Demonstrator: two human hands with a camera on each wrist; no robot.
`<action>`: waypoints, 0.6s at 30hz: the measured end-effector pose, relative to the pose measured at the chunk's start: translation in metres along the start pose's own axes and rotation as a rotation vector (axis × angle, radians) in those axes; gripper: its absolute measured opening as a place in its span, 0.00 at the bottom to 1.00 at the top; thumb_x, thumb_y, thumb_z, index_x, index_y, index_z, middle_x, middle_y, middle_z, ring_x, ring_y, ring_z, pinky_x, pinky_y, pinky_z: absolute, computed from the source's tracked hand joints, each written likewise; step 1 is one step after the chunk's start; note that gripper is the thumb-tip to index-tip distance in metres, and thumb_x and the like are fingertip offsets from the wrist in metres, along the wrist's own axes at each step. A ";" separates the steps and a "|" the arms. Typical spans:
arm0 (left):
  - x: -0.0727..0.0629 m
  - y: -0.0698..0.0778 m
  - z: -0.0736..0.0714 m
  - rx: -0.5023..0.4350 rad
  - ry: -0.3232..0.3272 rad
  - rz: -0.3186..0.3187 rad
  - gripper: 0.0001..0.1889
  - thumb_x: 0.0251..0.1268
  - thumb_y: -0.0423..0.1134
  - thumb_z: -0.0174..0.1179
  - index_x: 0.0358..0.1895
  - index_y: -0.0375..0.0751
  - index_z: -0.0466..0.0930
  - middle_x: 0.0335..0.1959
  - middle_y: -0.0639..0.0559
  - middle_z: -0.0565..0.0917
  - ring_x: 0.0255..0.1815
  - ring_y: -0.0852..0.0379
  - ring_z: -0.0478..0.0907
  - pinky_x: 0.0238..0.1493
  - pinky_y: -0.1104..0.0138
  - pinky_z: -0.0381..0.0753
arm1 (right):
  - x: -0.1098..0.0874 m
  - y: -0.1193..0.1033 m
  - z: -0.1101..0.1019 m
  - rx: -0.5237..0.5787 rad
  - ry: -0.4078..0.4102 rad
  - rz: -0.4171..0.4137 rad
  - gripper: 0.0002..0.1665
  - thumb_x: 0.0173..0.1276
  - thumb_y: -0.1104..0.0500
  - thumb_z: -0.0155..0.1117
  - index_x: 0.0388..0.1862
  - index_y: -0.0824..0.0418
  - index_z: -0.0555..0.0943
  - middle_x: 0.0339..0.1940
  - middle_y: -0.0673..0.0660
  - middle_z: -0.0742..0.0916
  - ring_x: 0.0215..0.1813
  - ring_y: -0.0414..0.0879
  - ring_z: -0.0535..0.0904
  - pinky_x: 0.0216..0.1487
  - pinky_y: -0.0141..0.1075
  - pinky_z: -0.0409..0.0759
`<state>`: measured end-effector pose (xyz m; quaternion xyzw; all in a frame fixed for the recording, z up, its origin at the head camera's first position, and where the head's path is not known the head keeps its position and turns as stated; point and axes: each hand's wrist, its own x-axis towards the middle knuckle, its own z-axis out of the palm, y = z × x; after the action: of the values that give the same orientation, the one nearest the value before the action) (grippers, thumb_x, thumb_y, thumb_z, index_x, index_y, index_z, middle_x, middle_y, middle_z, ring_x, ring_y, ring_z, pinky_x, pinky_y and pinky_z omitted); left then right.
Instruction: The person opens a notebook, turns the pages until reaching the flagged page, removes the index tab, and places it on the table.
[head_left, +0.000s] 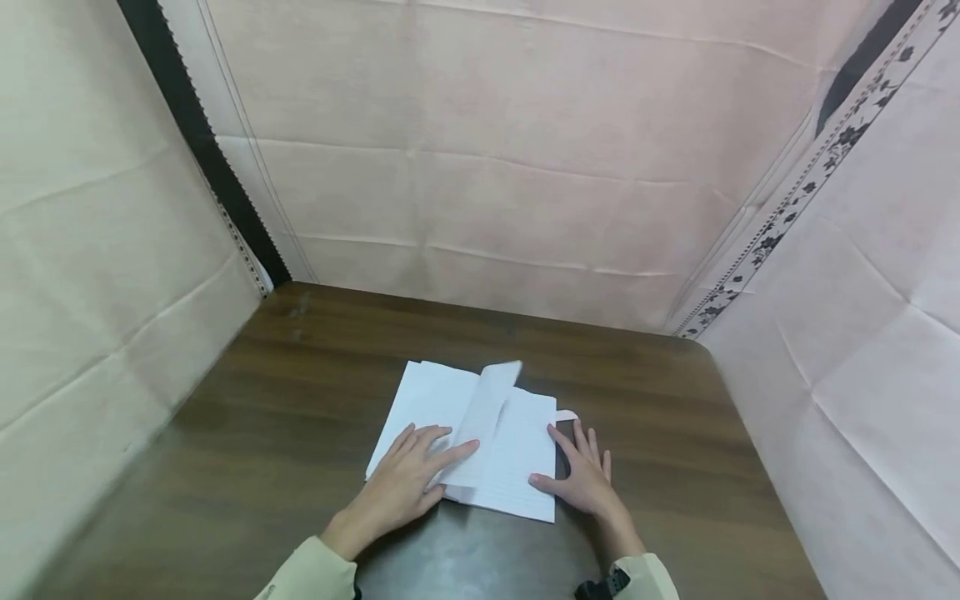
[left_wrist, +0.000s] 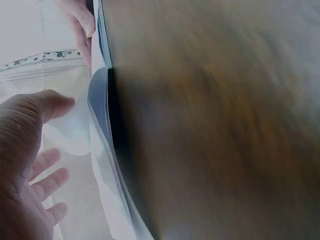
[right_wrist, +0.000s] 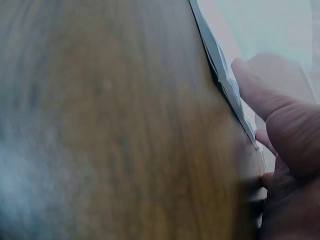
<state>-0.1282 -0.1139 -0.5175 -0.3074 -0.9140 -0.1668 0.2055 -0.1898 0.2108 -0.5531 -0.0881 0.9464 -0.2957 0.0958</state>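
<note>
Brown wooden surface (head_left: 247, 450): is carrying an open white lined-paper notebook (head_left: 521, 458) near its middle.
Left hand (head_left: 405, 479): is lying spread over it, beside a raised white leaf (head_left: 487, 404).
Right hand (head_left: 587, 479): is resting, spread, at its right edge.
Leaf care: is probably calling for light, crease-free smoothing.

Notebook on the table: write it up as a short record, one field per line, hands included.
item: notebook, lying open
support: brown wood-grain table
pages: one leaf raised between the two sides
left hand: left hand over the lower left page, fingers spread
right hand: right hand at the right edge, thumb over the right page
extra: white strip sticking out past the right edge, purpose unclear
backdrop: creased pale cloth
</note>
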 end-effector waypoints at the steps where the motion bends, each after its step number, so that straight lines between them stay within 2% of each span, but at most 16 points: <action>1: -0.001 -0.001 -0.002 0.012 0.008 0.004 0.43 0.50 0.34 0.69 0.73 0.66 0.68 0.62 0.43 0.75 0.63 0.46 0.73 0.65 0.41 0.67 | 0.000 0.001 0.000 0.000 0.003 -0.005 0.60 0.51 0.27 0.71 0.79 0.50 0.63 0.81 0.70 0.50 0.79 0.72 0.37 0.68 0.74 0.31; 6: -0.008 -0.008 -0.008 0.065 0.005 0.010 0.41 0.50 0.30 0.65 0.70 0.69 0.71 0.65 0.41 0.73 0.65 0.44 0.71 0.66 0.41 0.68 | -0.001 0.000 -0.001 0.006 0.001 -0.005 0.60 0.52 0.29 0.72 0.79 0.51 0.63 0.81 0.70 0.49 0.79 0.73 0.37 0.67 0.74 0.30; 11: -0.017 -0.018 -0.009 0.101 -0.018 0.012 0.39 0.50 0.30 0.68 0.67 0.67 0.76 0.67 0.38 0.72 0.65 0.42 0.70 0.66 0.39 0.67 | -0.002 -0.001 -0.004 -0.008 -0.020 0.000 0.60 0.53 0.30 0.72 0.80 0.51 0.61 0.81 0.70 0.48 0.79 0.73 0.36 0.67 0.75 0.30; 18: -0.028 -0.034 -0.010 0.159 0.008 -0.018 0.25 0.50 0.33 0.65 0.54 0.58 0.85 0.69 0.32 0.69 0.67 0.34 0.69 0.66 0.38 0.65 | -0.002 -0.005 -0.004 -0.014 -0.056 0.011 0.60 0.54 0.30 0.72 0.81 0.49 0.59 0.82 0.68 0.46 0.79 0.71 0.33 0.68 0.73 0.28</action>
<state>-0.1265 -0.1573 -0.5283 -0.2813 -0.9262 -0.0966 0.2317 -0.1886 0.2095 -0.5467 -0.0919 0.9458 -0.2858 0.1234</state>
